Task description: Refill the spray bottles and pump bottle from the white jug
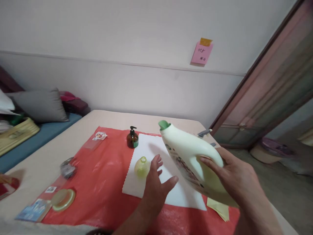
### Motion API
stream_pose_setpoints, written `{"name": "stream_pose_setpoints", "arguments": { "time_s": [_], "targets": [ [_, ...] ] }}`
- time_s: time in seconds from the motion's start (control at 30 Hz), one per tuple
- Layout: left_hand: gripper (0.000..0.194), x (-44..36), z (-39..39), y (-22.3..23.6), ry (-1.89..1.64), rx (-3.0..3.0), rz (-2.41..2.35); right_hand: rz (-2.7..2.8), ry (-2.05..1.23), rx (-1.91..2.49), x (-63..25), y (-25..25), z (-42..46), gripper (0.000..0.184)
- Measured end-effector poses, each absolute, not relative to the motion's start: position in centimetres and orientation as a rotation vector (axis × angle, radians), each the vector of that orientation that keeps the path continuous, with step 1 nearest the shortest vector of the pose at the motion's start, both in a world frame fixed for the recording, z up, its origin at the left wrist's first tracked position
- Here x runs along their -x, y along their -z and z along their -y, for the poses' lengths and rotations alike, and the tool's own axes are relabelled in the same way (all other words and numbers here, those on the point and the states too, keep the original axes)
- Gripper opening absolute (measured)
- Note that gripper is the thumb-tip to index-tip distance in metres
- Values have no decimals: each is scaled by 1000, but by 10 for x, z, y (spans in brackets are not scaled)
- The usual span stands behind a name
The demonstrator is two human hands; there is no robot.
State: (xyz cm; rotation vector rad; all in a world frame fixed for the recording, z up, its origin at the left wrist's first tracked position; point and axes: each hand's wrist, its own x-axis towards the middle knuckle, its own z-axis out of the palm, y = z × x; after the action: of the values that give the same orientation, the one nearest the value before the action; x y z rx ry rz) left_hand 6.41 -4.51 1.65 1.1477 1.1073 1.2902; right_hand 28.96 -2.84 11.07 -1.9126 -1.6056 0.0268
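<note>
My right hand (236, 178) grips the handle of a large pale-green detergent jug (188, 153), held tilted in the air with its green spout (163, 124) pointing up and left. My left hand (156, 181) hovers open over a white cloth (176, 192), fingers spread, just right of a small yellow-green bottle (142, 166) that stands on the cloth. A brown pump bottle (132, 138) stands at the cloth's far left corner.
A red sheet (102, 176) covers the beige table (110, 119). On its left lie a round yellow lid (63, 199), a crumpled grey wrapper (67, 168), cards and a plastic packet (96, 139). Yellow paper (220, 209) sits under the jug. Cushions lie left; a mirror leans right.
</note>
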Motion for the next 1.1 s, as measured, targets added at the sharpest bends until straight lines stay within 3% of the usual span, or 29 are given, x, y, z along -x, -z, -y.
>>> {"name": "stream_pose_setpoints", "arguments": {
  "time_s": [0.13,0.33,0.57,1.1],
  "targets": [
    [117,-89,39,-11,-1209,-743,-807,1797,-41,1987,-313,-102,42,75],
    [99,-105,53,-20,-1154,-537,-630,1911,-23,2005,-318,-96,47,79],
    [101,-111,61,-19,-1250,-360,-682,2002,89,1972,-295,-94,45,73],
    [70,-88,41,-10,-1099,-133,-757,2359,539,1781,-258,-108,63,12]
  ]
}}
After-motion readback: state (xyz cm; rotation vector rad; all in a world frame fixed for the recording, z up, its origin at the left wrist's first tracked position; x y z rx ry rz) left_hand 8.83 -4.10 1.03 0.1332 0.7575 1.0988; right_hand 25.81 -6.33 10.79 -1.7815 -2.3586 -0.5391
